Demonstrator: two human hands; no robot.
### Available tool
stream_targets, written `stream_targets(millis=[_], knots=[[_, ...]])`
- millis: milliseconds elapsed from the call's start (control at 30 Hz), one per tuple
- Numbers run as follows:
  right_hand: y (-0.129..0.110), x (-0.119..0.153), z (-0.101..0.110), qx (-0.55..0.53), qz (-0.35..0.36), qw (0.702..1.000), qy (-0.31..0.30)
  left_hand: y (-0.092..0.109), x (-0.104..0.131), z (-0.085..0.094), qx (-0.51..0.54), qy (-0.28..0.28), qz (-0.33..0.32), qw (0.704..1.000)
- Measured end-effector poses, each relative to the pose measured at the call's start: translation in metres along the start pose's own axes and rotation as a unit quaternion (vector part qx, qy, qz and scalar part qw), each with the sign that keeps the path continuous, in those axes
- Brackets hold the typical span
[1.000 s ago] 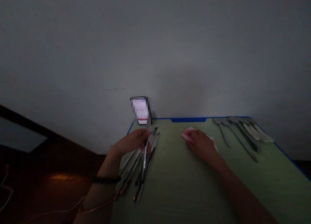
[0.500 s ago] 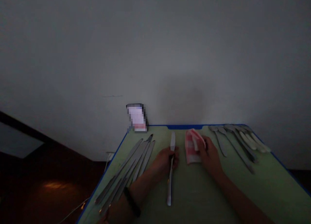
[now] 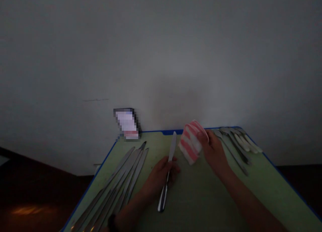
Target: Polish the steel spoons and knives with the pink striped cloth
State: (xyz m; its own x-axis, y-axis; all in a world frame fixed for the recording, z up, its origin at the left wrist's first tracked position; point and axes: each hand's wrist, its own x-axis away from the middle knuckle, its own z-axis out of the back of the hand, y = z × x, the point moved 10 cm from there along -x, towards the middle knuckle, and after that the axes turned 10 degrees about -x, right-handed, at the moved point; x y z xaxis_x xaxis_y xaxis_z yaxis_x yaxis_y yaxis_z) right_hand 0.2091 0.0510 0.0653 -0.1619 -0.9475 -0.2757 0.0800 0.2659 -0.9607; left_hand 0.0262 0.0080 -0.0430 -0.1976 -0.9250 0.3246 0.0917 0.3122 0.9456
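My left hand (image 3: 163, 173) is closed around the middle of a table knife (image 3: 163, 196), whose blade points away from me and whose handle end points toward me. To its right, my right hand (image 3: 213, 150) pinches a pink and white striped cloth (image 3: 191, 141) by its right side. The cloth hangs beside the knife blade, apart from it. Several more table knives (image 3: 123, 173) lie fanned out on the green tabletop (image 3: 201, 198), left of my left hand. Beyond my right hand lie several spoons (image 3: 232, 148), partly hidden by that hand.
A phone (image 3: 127, 123) with a lit, blurred screen leans on the wall (image 3: 161, 51) at the table's back left. White-handled cutlery (image 3: 248, 143) lies at the back right. Blue trim (image 3: 173, 132) runs along the table's edge.
My view has turned slightly right, so the table things sit further left. The knife now tilts, its handle end leaning left. The cloth has risen a little and spread in my right hand.
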Motion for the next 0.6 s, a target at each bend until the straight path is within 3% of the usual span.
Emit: stream_targets(millis=[100,233,367,600], knots=[[0.019,-0.005,0.005,-0.078,-0.044,0.996,0.024,0.005,0.007,0.001,-0.046,0.007,-0.013,0.999],[0.058,-0.002,-0.009,-0.293,-0.137,0.945,0.042,0.003,0.009,0.0,-0.012,0.004,-0.005,1.0],[0.063,0.009,-0.042,-0.404,-0.162,0.9,-0.029,0.006,0.008,-0.002,-0.012,0.007,-0.022,1.0],[0.08,0.043,-0.08,-0.455,-0.272,0.84,-0.118,0.005,0.009,-0.012,-0.147,-0.008,-0.001,0.989]])
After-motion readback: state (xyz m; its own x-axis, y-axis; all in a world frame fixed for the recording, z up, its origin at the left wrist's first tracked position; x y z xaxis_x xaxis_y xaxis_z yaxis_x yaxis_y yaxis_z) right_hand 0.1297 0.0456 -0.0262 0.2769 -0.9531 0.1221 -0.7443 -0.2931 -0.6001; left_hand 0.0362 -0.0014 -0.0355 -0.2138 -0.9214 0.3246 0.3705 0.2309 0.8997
